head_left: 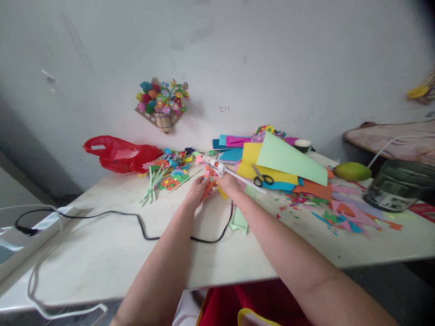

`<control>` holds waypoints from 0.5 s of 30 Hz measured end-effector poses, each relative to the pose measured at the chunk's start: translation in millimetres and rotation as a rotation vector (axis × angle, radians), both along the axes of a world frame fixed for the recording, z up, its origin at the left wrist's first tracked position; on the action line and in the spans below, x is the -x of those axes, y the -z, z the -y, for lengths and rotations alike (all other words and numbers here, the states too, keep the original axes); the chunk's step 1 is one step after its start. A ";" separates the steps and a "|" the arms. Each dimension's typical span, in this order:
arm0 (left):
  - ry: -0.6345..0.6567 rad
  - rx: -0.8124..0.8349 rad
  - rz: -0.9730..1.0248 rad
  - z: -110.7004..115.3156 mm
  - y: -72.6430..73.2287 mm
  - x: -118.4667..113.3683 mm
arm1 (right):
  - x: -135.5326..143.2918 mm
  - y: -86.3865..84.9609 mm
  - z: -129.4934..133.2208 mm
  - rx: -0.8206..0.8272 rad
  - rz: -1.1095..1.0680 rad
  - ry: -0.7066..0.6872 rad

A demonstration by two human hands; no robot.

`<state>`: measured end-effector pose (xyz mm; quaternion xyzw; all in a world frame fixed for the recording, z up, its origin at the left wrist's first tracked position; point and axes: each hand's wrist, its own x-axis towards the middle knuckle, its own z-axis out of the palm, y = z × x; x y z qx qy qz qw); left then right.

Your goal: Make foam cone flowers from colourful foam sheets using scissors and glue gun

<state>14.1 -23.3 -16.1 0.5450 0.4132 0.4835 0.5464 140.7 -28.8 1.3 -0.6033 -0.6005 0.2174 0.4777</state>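
Both hands meet over the middle of the table. My right hand (pixel 227 182) is closed on a white glue gun (pixel 217 166), from whose back a long white glue stick (pixel 248 181) sticks out. Beside it my left hand (pixel 197 189) grips an orange foam piece (pixel 208 183) close below the gun. Some fingertips are hidden behind the piece. A black cord (pixel 217 240) loops under the forearms.
Foam flowers with green stems (pixel 154 181) and a red plastic bag (pixel 122 154) lie left. Foam sheets (pixel 288 158), scissors (pixel 263 178), scraps (pixel 306 199), a green fruit (pixel 352 171) and a glass jar (pixel 396 185) are right. A power strip (pixel 44 222) sits far left.
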 end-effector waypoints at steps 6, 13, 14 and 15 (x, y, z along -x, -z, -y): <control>-0.035 -0.016 0.009 -0.3 0.1 -0.7 | -0.8 0.6 1.2 -0.002 0.058 -0.022; -0.048 0.002 0.038 -1.0 1.5 -1.1 | -2.4 7.3 -4.9 -0.048 0.109 -0.013; -0.052 0.005 0.042 -1.1 1.6 -0.7 | -2.6 9.2 -6.6 -0.056 0.098 -0.013; -0.051 0.001 0.048 -1.2 1.5 -0.2 | -2.8 11.2 -8.6 -0.069 0.080 -0.015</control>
